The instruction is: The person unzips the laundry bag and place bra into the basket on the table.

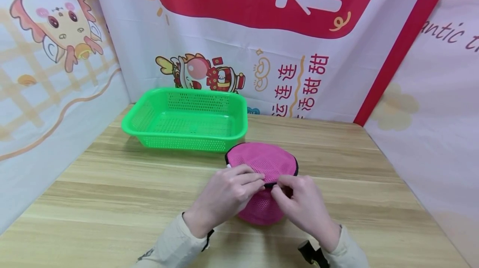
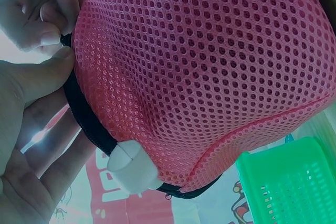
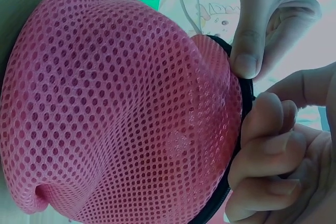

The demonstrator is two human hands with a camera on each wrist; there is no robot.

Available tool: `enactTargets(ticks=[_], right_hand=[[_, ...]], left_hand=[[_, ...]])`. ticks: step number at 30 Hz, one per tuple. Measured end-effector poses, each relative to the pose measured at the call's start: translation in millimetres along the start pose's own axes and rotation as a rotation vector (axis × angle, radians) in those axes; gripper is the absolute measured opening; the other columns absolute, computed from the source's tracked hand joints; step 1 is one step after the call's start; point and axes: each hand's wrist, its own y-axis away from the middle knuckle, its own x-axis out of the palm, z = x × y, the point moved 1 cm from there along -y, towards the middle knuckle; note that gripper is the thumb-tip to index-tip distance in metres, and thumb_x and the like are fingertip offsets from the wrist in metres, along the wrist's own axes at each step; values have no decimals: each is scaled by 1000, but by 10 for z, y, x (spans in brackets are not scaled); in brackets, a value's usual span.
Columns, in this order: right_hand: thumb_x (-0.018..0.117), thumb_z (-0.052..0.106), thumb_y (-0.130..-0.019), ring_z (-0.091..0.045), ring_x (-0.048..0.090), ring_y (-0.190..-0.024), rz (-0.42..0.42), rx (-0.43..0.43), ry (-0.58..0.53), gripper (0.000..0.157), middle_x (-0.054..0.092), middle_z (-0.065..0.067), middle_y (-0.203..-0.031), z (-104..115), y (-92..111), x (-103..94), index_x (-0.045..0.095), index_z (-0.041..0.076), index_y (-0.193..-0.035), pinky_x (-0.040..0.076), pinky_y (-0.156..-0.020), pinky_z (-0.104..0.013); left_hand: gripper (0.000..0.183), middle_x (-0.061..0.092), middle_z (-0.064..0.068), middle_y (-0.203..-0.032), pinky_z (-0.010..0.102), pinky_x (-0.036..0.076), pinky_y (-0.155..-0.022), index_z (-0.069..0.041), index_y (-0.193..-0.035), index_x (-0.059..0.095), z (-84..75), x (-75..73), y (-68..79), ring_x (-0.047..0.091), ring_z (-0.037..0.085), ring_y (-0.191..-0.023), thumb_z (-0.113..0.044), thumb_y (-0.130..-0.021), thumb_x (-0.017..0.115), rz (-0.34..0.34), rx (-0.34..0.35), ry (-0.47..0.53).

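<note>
A pink mesh bag point(image 1: 267, 160) with a round top and a black zipper edge stands on the wooden table. My left hand point(image 1: 233, 189) grips the front of the zipper edge point(image 2: 86, 116) from the left, thumb against the mesh side and fingers over the top. Close beside it, my right hand point(image 1: 299, 201) pinches at the same edge with curled fingers point(image 3: 268, 153). Whatever small part of the zipper lies between the right fingertips is hidden. A white tab point(image 2: 131, 167) sits on the zipper band in the left wrist view.
A green perforated plastic basket point(image 1: 187, 142) stands behind the bag to the left, its rim close to the bag's top. Printed cloth point(image 1: 318, 93) hangs along the back and both sides of the wooden table point(image 1: 112, 210).
</note>
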Motion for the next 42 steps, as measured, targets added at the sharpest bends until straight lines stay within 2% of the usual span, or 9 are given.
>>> enactTargets(ticks=[10, 18, 30, 37, 42], right_hand=[[62, -1, -72, 7, 29, -47, 27, 43, -9, 39, 30, 22, -54, 4, -6, -19, 39, 26, -57, 23, -39, -14], [64, 0, -76, 6, 31, -46, 73, 79, -6, 38, 33, 22, -53, 1, -5, -20, 43, 27, -58, 25, -39, -15], [64, -2, -79, 5, 29, -48, 49, 9, -83, 42, 30, 21, -55, 31, 15, -14, 40, 25, -59, 25, -40, -14], [64, -2, -80, 5, 28, -48, 48, 0, -105, 42, 30, 20, -55, 27, 15, -15, 39, 25, -59, 24, -40, -14], [64, -2, -79, 6, 27, -48, 44, -7, -104, 42, 29, 20, -55, 31, 10, -27, 39, 24, -59, 23, -40, -14]], left_hand=[[16, 73, 1, -98, 25, 56, -76, -9, -96, 78, 12, -3, -4, 65, 13, -88, -1, -82, 76, -18, -1, 7], [15, 72, 0, -96, 23, 55, -77, -9, -94, 78, 23, 6, -1, 64, 12, -88, -3, -80, 76, -34, 34, -25], [15, 71, 3, -102, 25, 54, -84, -9, -101, 77, -43, 37, -26, 63, 14, -97, -12, -86, 76, 5, -41, 50], [15, 71, 2, -100, 25, 55, -80, -9, -99, 76, -52, 33, -29, 61, 14, -97, -7, -84, 76, 15, -30, 15], [13, 72, 0, -96, 24, 55, -78, -9, -95, 77, -47, 24, -37, 62, 13, -94, -6, -82, 77, -3, -1, -5]])
